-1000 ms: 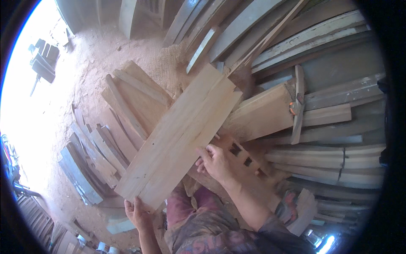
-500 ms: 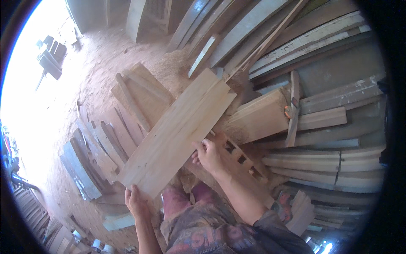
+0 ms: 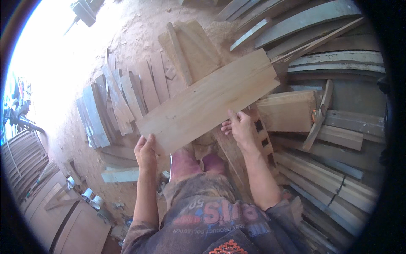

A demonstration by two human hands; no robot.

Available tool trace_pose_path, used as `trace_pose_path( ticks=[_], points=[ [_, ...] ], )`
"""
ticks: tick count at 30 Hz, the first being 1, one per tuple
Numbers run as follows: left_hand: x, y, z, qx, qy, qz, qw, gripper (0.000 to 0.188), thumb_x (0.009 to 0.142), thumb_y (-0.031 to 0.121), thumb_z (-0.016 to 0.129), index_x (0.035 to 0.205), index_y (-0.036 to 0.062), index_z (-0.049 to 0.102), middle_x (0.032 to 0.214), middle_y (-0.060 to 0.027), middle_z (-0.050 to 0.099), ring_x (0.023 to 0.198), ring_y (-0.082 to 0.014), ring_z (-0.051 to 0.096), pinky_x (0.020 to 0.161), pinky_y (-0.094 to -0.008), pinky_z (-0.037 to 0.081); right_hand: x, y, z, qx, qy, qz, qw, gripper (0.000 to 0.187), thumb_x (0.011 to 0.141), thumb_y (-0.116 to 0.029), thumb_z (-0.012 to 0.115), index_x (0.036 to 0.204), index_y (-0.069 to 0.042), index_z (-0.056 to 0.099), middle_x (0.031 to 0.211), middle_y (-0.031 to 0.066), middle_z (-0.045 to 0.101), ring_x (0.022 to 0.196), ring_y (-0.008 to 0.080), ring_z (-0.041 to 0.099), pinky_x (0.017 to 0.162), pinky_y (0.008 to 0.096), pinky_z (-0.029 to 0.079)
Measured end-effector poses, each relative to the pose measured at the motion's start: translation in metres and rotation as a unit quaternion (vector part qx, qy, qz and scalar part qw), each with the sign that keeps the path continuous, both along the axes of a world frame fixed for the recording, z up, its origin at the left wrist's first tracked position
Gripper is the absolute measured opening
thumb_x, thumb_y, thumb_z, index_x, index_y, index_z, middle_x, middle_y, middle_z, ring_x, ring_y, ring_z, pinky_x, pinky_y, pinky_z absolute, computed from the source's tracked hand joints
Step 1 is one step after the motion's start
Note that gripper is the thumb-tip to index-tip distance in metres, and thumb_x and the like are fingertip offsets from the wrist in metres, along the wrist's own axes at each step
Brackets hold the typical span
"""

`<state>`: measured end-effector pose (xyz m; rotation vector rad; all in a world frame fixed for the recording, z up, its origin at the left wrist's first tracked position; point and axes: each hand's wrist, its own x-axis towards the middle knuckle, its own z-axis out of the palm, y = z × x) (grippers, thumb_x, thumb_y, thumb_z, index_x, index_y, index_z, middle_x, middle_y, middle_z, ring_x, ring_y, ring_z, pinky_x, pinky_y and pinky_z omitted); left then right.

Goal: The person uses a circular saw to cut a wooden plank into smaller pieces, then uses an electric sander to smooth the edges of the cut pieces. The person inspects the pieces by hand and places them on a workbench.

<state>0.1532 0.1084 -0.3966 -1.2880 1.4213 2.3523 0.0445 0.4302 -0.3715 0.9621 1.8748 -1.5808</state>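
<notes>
Fingers clamped on the board (image 3: pixel 209 99): left hand (image 3: pixel 146 153) at 8 o'clock, right hand (image 3: pixel 242 131) around 5, probably kept wide for balance.

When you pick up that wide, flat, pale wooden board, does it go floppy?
Probably not: the wide, flat, pale wooden board looks straight, even where it juts past the right hand. It may be fairly light: the left hand grips only one end. Being flat, it likely won't roll.
</notes>
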Motion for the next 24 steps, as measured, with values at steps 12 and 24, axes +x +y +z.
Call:
trace_pose_path(
  ticks=[12, 24],
  points=[
    [0.006, -0.008, -0.019, 0.021, 0.03, 0.019, 0.999, 0.018, 0.105, 0.011, 0.071, 0.121, 0.0026, 0.071, 0.111, -0.0044, 0.077, 0.099, -0.0131, 0.073, 0.087, -0.029, 0.059, 0.001, 0.0, -0.011, -0.017, 0.021, 0.0, 1.0, 0.038, 0.112, -0.032, 0.06, 0.108, 0.005, 0.064, 0.079, 0.0147, 0.073, 0.06, 0.0176, 0.073, 0.047, 0.0286, 0.053],
    [0.016, -0.013, -0.035, 0.044, 0.026, 0.022, 0.998, 0.026, 0.106, 0.013, 0.07, 0.129, 0.0003, 0.067, 0.123, -0.0072, 0.074, 0.114, -0.0147, 0.07, 0.099, -0.0308, 0.056, 0.005, -0.005, -0.006, -0.014, 0.011, 0.045, 0.999, 0.04, 0.112, -0.033, 0.061, 0.11, 0.007, 0.065, 0.082, 0.0154, 0.075, 0.062, 0.016, 0.073, 0.052, 0.0268, 0.054]
  ],
)
